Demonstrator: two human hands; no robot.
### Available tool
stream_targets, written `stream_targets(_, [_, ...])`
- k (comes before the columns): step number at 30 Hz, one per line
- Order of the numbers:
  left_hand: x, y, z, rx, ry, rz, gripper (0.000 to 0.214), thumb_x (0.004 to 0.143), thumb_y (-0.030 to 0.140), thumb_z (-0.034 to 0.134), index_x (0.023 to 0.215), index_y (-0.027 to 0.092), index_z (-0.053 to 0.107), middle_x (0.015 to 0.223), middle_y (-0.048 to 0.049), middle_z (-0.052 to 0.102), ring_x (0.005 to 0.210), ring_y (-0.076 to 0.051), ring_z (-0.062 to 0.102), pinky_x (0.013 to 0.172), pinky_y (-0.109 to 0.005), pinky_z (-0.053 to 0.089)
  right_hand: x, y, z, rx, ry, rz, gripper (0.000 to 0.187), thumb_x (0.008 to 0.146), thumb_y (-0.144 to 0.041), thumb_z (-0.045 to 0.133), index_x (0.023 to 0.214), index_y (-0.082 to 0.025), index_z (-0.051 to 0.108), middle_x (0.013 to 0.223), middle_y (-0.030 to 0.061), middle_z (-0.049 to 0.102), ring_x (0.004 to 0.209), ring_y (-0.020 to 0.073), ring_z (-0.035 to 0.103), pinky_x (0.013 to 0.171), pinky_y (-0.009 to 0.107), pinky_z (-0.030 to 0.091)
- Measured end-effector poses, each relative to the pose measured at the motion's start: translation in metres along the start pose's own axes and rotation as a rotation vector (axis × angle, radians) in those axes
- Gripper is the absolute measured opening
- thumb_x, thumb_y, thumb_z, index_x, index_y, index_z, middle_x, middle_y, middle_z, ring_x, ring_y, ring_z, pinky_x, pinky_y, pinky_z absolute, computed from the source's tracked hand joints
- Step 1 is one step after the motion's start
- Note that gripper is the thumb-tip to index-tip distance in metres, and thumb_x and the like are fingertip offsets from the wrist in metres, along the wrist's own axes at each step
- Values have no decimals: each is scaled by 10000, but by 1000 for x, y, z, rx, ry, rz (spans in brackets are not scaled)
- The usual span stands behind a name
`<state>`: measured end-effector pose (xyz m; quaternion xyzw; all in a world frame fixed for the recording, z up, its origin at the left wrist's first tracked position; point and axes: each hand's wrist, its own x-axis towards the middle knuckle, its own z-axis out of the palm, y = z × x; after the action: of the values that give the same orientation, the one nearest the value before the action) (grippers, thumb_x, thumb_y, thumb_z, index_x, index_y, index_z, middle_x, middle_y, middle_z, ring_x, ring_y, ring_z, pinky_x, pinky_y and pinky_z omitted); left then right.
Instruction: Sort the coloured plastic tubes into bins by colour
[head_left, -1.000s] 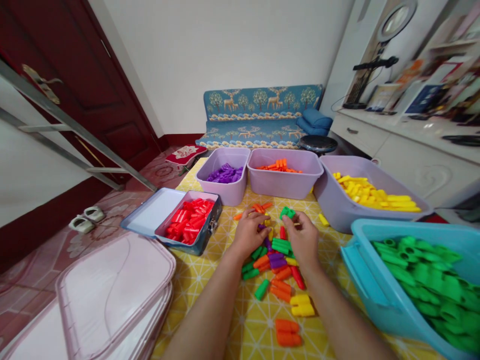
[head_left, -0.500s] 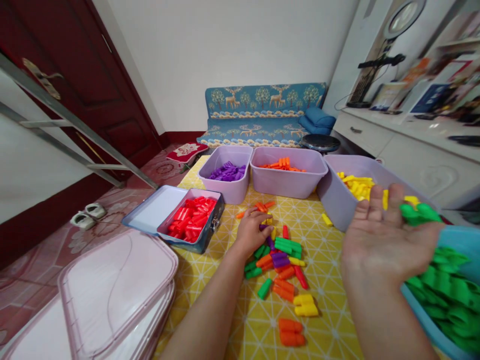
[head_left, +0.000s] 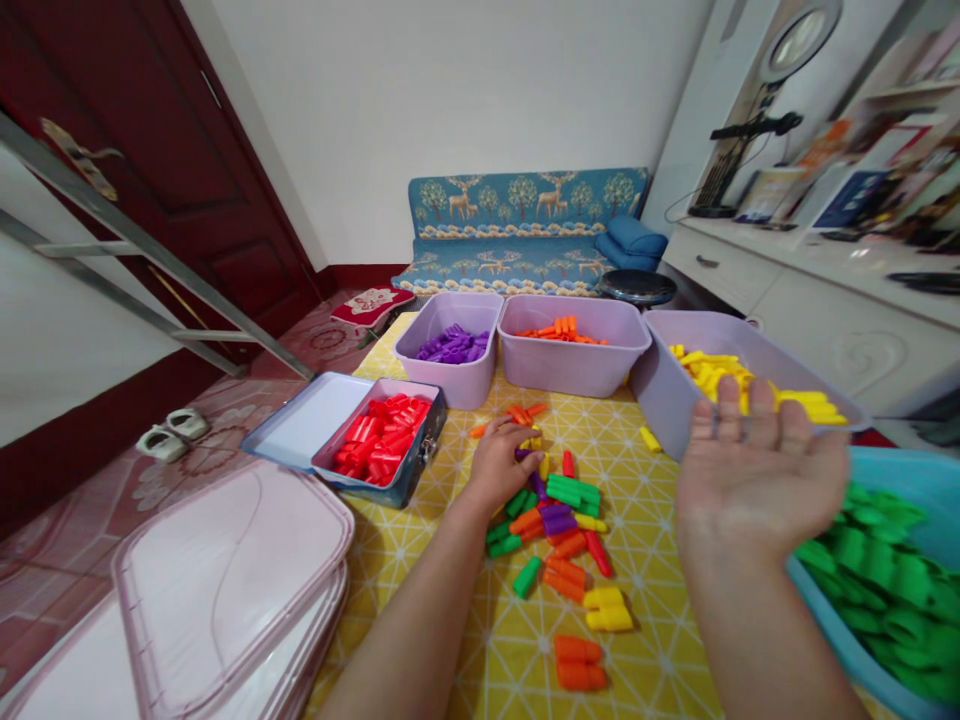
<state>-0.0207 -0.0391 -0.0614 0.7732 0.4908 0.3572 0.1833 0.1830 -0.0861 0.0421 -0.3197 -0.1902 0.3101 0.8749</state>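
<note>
My left hand (head_left: 504,468) rests on a mixed pile of small plastic tubes, its fingers bent and its thumb apart from them. Yellow pieces and a purple piece (head_left: 536,485) lie under and beside its fingertips. Green pieces (head_left: 574,491), a purple cluster (head_left: 558,520) and a red piece (head_left: 598,553) are nearby in the pile. On the right, my right hand (head_left: 757,480) is palm up with fingers stretched out, holding nothing. It is between the bin of yellow pieces (head_left: 712,375) and the blue bin (head_left: 892,465) of green pieces (head_left: 892,590).
Lilac bins hold purple pieces (head_left: 454,345) and orange pieces (head_left: 562,328) at the table's far side. An open tin box (head_left: 409,480) of red pieces stands on the left, near stacked lids (head_left: 232,560). One yellow piece (head_left: 649,439) lies by the right lilac bin.
Green pieces that were at my right hand's fingers and thumb are gone from it. That hand has shifted slightly left. My left hand stays on the pile.
</note>
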Motion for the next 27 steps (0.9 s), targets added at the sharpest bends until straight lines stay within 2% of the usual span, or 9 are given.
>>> stream_targets(2, [0, 0, 0, 1, -1, 2, 292, 769, 272, 665, 1054, 218, 706, 1067, -58, 696, 1170, -267, 482, 1048, -410, 352, 1, 11, 2, -261, -115, 45, 230, 810, -417, 549, 965, -261, 613, 1054, 22, 648, 910, 177, 644, 723, 328, 492])
stream_targets(5, [1, 1, -1, -1, -2, 8, 290, 775, 271, 660, 1056, 216, 704, 1060, -62, 697, 1150, -256, 498, 1044, -409, 354, -1, 25, 1, -869, -609, 42, 244, 737, -392, 631, 901, -213, 647, 852, 47, 683, 774, 193, 633, 683, 327, 462])
stream_targets(8, [0, -1, -1, -6, -3, 9, 280, 786, 282, 654, 1053, 216, 704, 1056, -62, 700, 1151, -250, 502, 1044, -408, 351, -10, 33, -9, -1489, -1054, -44, 242, 639, -279, 700, 872, -225, 672, 903, 66, 698, 855, 261, 630, 734, 369, 435])
stream_targets(12, [1, -3, 0, -24, 7, 2, 262, 798, 302, 648, 1037, 214, 710, 1053, -59, 704, 1159, -247, 503, 1044, -399, 353, -21, 45, -22, -1784, -1300, -46, 406, 612, -163, 659, 1008, -252, 656, 991, 66, 692, 915, 281, 631, 735, 353, 420])
stream_targets(15, [0, -1, 0, -62, 25, -3, 271, 835, 365, 604, 1030, 212, 713, 1057, -60, 705, 1181, -256, 492, 1052, -404, 344, -20, 58, -25, -1672, -1273, -65, 372, 671, -213, 624, 1040, -253, 646, 985, 59, 684, 900, 245, 628, 738, 323, 419])
stream_targets(18, [0, 2, -3, -180, 52, -45, 351, 902, 420, 482, 1115, 219, 676, 1125, -64, 681, 1179, -250, 510, 1042, -411, 362, -16, 74, -24, -1401, -1062, 32, 259, 804, -347, 522, 988, -211, 644, 905, 55, 681, 823, 203, 617, 723, 303, 428])
stream_targets(20, [-1, 5, -5, -334, 50, -77, 393, 927, 418, 429, 1222, 227, 606, 1190, -68, 650, 1142, -231, 551, 1010, -398, 403, -15, 84, -25, -1153, -950, 93, 320, 870, -412, 429, 935, -185, 643, 882, 55, 673, 815, 192, 606, 735, 303, 440])
stream_targets(24, [-1, 8, -6, -596, 20, -66, 572, 831, 356, 620, 1363, 226, 452, 1245, -83, 613, 1108, -214, 580, 956, -347, 454, -21, 100, -31, -825, -845, 270, 384, 858, -507, 457, 879, -175, 649, 802, 34, 660, 751, 186, 601, 692, 299, 478])
stream_targets(27, [-1, 7, -5, -589, 13, -54, 507, 772, 263, 687, 1262, 215, 564, 1176, -77, 650, 1046, -207, 597, 926, -327, 462, -27, 104, -35, -774, -737, 424, 410, 819, -562, 502, 913, -189, 642, 708, 14, 641, 600, 168, 582, 536, 279, 477])
